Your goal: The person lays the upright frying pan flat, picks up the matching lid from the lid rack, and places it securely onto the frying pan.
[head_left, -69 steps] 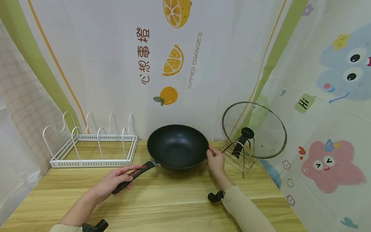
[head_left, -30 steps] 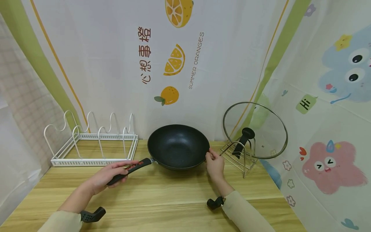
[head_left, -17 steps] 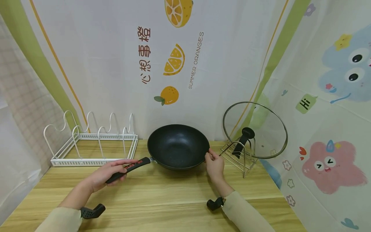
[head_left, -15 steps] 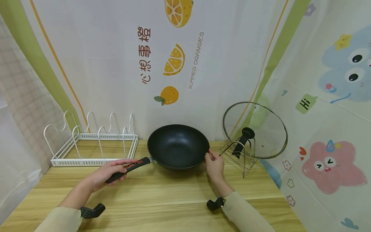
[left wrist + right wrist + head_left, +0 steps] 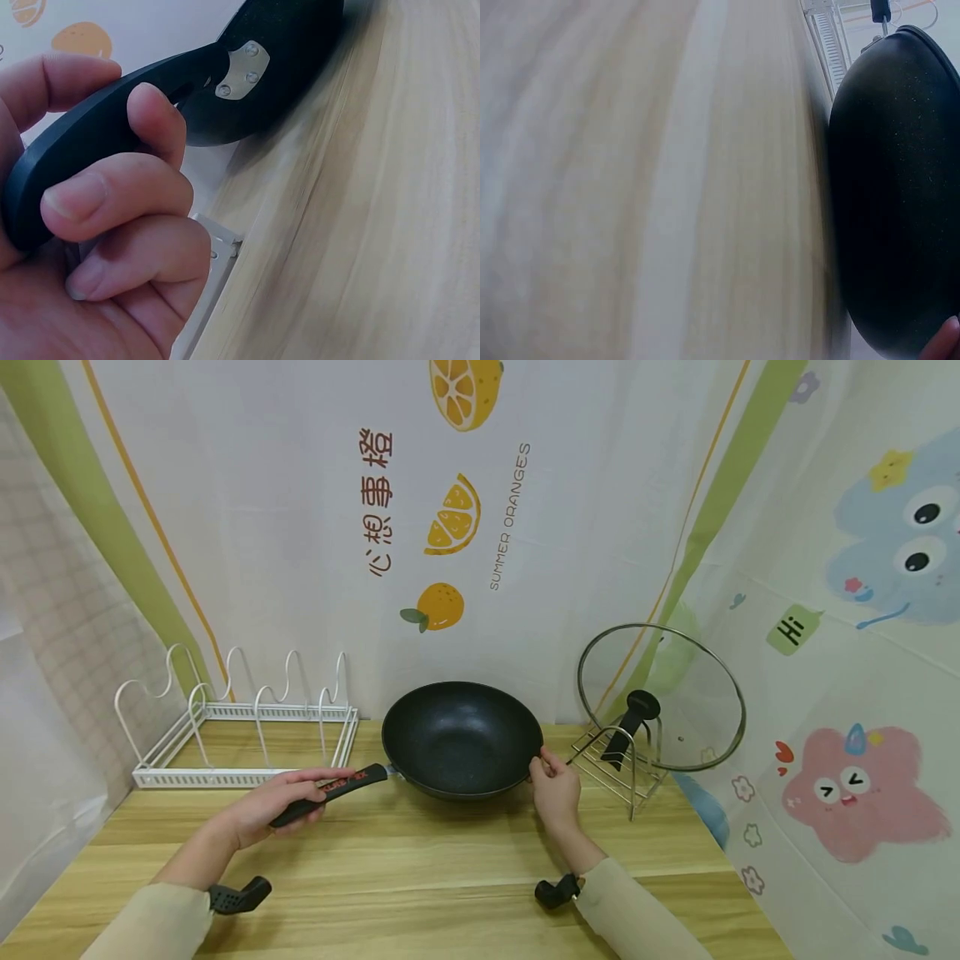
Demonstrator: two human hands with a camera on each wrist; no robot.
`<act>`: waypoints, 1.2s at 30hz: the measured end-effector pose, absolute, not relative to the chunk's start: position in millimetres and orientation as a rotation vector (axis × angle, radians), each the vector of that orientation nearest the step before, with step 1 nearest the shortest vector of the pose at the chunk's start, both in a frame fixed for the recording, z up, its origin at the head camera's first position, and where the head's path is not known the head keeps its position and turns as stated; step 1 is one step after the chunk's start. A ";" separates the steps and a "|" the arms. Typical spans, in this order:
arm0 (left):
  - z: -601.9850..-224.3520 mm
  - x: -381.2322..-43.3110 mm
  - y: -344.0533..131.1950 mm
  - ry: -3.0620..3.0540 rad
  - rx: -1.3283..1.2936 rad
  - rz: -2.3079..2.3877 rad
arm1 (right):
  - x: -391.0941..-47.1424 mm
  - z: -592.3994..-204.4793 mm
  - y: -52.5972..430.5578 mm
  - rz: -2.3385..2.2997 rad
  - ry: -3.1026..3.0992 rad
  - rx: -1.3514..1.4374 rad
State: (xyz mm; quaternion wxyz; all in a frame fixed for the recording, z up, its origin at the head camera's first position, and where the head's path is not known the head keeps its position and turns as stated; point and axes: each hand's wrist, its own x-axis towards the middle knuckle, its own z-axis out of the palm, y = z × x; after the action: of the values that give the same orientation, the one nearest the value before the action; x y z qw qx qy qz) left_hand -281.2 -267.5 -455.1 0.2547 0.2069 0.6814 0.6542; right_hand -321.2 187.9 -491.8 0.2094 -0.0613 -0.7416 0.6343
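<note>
A black wok (image 5: 461,739) stands at the back middle of the table, its inside facing up and toward me. My left hand (image 5: 281,802) grips its black handle (image 5: 356,782), which points left and forward. In the left wrist view the fingers (image 5: 120,187) curl round that handle, and a riveted metal bracket (image 5: 244,71) joins it to the wok. With thumb and fingers, my right hand (image 5: 555,789) pinches the wok's right rim. Only a fingertip (image 5: 941,341) shows at the wok's dark outer side in the right wrist view.
Left of the wok stands a white wire rack (image 5: 243,777) with several upright loops. To the right, a glass lid (image 5: 697,702) with a black knob leans upright in a small metal rack (image 5: 611,777). A printed curtain (image 5: 300,543) hangs close behind the table (image 5: 420,893).
My left hand has moved up and slightly left, swinging the handle to a flatter angle. The wok's bowl and my right hand stay almost in place.
</note>
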 end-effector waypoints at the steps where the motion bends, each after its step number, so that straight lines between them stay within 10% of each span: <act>1: -455.1 -281.6 -267.8 1.848 0.564 1.778 | -320.8 -491.9 188.0 1.761 -2.064 -0.170; 36: -455.1 -293.8 -280.3 1.854 0.543 1.758 | -310.6 -492.6 181.7 1.712 -2.088 -0.155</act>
State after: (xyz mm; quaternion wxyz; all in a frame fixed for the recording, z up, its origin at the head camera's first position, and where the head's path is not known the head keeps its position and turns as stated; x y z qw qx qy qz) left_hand -293.8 -280.3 -455.1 0.2618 0.2005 0.6852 0.6494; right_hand -310.6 181.7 -492.6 0.2167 -0.0559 -0.7538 0.6178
